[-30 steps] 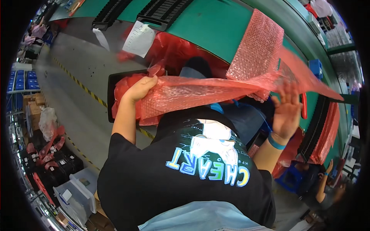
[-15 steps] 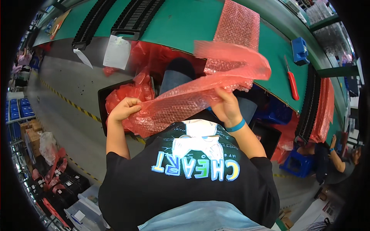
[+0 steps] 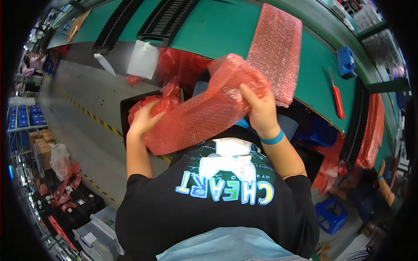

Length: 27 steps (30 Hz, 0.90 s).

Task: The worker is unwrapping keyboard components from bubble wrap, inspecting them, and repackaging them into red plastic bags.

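A long strip of red bubble wrap [image 3: 198, 119] stretches in front of my body, its far end bunched up. My right hand [image 3: 263, 114], with a blue band on the wrist, grips that bunched end, thumb on top and the other fingers mostly hidden. At the strip's left end is my left hand [image 3: 146, 118], thumb and fingers apart. It reaches over a black bin [image 3: 125, 108] that holds crumpled red bubble wrap [image 3: 167, 96]. On the green table [image 3: 217, 28] lies a flat stack of red bubble wrap sheets [image 3: 276, 50], just beyond my right hand.
A red-handled knife [image 3: 337, 102] and a blue tape dispenser [image 3: 346, 63] are on the table's right side. Black slotted racks [image 3: 167, 21] stand at the far left. A blue stool [image 3: 331, 215] and another person [image 3: 372, 193] are at the right.
My right hand has gathered the strip's loose far end, which was swinging over the sheets. My left hand has let go of its pinch and spread its fingers.
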Available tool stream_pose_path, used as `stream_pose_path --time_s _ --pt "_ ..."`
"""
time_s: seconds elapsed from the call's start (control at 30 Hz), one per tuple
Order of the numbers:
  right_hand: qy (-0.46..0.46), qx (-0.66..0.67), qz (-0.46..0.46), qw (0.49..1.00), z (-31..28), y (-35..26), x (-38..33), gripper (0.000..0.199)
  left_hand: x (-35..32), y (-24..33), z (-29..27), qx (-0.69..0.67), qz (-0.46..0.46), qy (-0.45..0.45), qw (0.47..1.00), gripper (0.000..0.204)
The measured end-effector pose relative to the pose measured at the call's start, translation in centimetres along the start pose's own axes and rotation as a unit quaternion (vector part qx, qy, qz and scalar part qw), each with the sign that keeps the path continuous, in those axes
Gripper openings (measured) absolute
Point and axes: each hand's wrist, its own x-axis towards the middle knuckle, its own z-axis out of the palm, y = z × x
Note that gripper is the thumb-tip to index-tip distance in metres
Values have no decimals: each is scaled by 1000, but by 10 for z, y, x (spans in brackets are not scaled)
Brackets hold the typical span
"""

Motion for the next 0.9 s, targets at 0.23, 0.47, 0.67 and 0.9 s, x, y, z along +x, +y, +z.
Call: stream_pose_path --time_s 0.23,0.47,0.67,0.9 --pt "-140 -438 -290 839 29 61 2 49 28 122 16 -363 222 52 904 50" --pt "-150 -351 -296 876 37 58 1 46 43 91 21 -433 149 48 888 33" --pt "-96 69 67 991 30 43 8 39 30 76 19 -451 140 78 878 21" --pt "-163 -127 -17 978 41 46 1 31 29 91 18 -418 132 158 885 16"
